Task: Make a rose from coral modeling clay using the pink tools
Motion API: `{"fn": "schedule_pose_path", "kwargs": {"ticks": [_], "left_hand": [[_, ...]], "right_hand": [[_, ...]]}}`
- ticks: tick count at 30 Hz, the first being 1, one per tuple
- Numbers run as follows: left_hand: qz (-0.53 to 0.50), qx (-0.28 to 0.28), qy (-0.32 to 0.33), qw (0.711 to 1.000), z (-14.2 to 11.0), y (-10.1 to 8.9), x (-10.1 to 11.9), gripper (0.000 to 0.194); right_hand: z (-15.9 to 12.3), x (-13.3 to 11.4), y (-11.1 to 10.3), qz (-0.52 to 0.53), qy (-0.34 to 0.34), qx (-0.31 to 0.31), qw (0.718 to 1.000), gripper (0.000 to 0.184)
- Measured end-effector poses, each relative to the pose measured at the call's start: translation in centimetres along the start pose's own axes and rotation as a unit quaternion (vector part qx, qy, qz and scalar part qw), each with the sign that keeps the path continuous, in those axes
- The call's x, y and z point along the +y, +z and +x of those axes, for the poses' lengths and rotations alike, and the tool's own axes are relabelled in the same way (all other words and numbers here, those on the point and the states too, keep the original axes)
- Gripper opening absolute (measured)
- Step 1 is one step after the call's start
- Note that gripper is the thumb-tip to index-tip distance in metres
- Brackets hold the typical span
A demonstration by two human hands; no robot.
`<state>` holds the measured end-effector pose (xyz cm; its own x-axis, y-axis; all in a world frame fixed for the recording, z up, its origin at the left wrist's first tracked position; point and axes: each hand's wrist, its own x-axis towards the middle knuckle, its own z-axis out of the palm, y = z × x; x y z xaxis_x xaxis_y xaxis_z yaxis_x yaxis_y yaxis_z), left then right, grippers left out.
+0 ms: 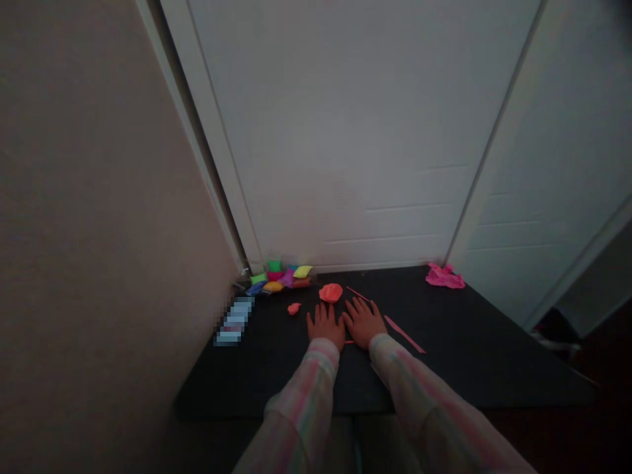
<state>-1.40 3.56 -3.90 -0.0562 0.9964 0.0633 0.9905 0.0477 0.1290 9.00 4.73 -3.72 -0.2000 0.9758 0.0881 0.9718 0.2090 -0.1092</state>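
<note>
My left hand [326, 324] and my right hand [364, 322] lie palm down, side by side, on the black table [474, 355], fingers stretched forward. A thin pink strip [349, 342] shows between the two hands; how much of it lies under them is hidden. Just beyond my left fingertips sits a coral-pink crinkled lump [330, 293]. A smaller pink piece [293, 309] rests to the left of that hand. To the right of my right hand lies a longer flat pink strip [405, 334], and another thin strip [358, 293] runs beyond its fingertips.
Several colourful small packets [279, 276] are heaped at the table's back left, near a blurred-out pale rectangle [234, 321]. Crumpled bright pink material [445, 276] lies at the back right corner. A white panelled surface [355, 164] rises behind the table, and a wall [108, 230] stands on the left.
</note>
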Motion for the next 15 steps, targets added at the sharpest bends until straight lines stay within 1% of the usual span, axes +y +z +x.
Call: {"fn": "schedule_pose_path", "kwargs": {"ticks": [3, 6, 9, 15], "left_hand": [[0.005, -0.009, 0.007, 1.000, -0.7, 0.0, -0.1, 0.053], [0.011, -0.006, 0.026, 1.000, -2.0, 0.0, -0.3, 0.052], [0.017, -0.001, 0.043, 0.999, -3.7, 0.0, -0.6, 0.051], [0.028, 0.028, 0.071, 0.997, -7.4, -0.1, -0.8, 0.050]], "right_hand": [[-1.0, -0.1, 0.0, 0.003, 0.000, -0.009, 1.000, 0.051], [-2.5, -0.3, 0.0, 0.007, -0.007, -0.008, 1.000, 0.051], [-4.3, -0.6, 0.0, 0.011, -0.021, -0.005, 1.000, 0.052], [-8.0, -0.9, -0.5, 0.028, -0.045, 0.006, 0.999, 0.053]]}}
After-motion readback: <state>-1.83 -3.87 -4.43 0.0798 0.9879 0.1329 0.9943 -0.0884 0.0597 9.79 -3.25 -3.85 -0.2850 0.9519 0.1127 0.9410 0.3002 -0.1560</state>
